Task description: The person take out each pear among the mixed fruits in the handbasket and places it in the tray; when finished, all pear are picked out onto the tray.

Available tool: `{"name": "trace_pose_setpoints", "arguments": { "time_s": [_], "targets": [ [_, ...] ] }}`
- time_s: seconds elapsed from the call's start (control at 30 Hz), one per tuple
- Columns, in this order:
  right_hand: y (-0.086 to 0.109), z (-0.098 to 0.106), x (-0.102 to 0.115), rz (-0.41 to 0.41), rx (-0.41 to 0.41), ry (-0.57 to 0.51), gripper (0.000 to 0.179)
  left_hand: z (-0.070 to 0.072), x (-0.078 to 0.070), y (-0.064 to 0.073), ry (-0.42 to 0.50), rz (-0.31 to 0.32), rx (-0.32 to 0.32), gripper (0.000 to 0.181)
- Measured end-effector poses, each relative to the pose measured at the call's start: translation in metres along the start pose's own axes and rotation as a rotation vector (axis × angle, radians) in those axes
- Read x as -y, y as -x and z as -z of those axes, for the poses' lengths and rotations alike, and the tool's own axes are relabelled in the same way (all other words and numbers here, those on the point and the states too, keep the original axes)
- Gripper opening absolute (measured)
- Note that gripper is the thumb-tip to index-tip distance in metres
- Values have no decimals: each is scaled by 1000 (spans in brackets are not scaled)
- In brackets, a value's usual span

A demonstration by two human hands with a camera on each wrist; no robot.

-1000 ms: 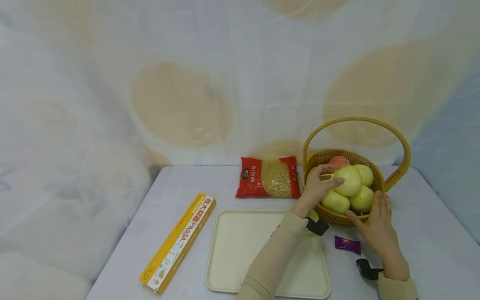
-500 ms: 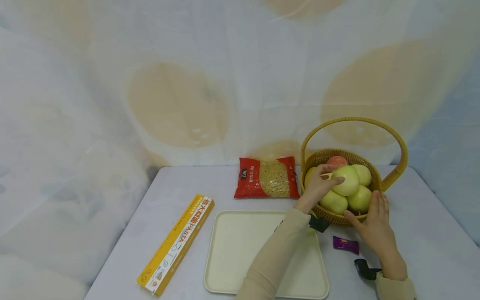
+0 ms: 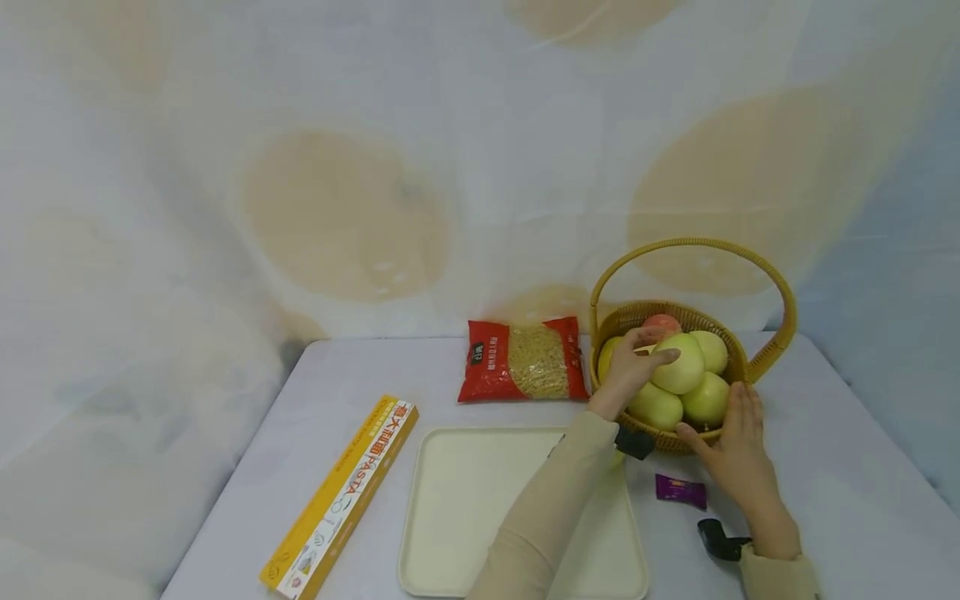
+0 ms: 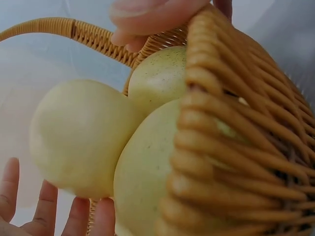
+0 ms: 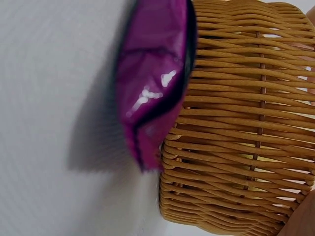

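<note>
A woven basket (image 3: 624,317) with a hoop handle stands at the right of the table, piled with green apples and a red one (image 3: 662,322). My left hand (image 3: 660,346) grips the top green apple (image 3: 686,371), thumb on its front and fingers over its back. The left wrist view shows that apple (image 4: 78,137) close up beside the basket wall (image 4: 231,147), with my fingers (image 4: 47,211) below it. My right hand (image 3: 723,417) rests with straight fingers against the basket's near right side.
A cream tray (image 3: 465,500) lies under my left forearm. A small purple packet (image 3: 680,491) sits near my right wrist and shows against the basket (image 5: 246,123) as (image 5: 155,83). A red pasta bag (image 3: 521,360) and a long yellow box (image 3: 341,500) lie to the left.
The head view has drifted slightly, so everything sits a little further left. Both hands keep the same hold on the apple and the basket.
</note>
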State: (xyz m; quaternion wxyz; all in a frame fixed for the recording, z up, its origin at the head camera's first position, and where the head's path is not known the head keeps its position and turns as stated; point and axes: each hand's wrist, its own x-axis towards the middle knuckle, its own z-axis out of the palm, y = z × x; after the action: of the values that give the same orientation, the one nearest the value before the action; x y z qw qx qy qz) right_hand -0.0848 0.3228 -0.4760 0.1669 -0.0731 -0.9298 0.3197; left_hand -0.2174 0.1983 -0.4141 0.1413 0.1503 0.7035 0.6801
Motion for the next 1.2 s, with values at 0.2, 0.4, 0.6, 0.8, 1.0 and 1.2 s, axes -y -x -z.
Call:
{"name": "trace_pose_setpoints", "arguments": {
  "time_s": [0.2,0.4,0.6,0.8,1.0,1.2],
  "targets": [
    [1,-3,3,8,-2,-17,101,-6,-1,-4,-33,54,3,45],
    [1,-4,5,23,-2,-30,101,-14,-3,-6,-112,88,-22,48],
    [3,-2,5,27,-8,-13,100,-20,-4,-6,-206,80,-33,53],
    [2,1,2,13,-21,0,99,-24,-5,-4,-114,69,-103,49],
    [2,-2,-2,-5,-11,28,100,-3,-15,5,-69,16,-132,46],
    [0,-2,-3,2,0,20,99,24,-27,19,10,-32,-118,48]
  ]
}}
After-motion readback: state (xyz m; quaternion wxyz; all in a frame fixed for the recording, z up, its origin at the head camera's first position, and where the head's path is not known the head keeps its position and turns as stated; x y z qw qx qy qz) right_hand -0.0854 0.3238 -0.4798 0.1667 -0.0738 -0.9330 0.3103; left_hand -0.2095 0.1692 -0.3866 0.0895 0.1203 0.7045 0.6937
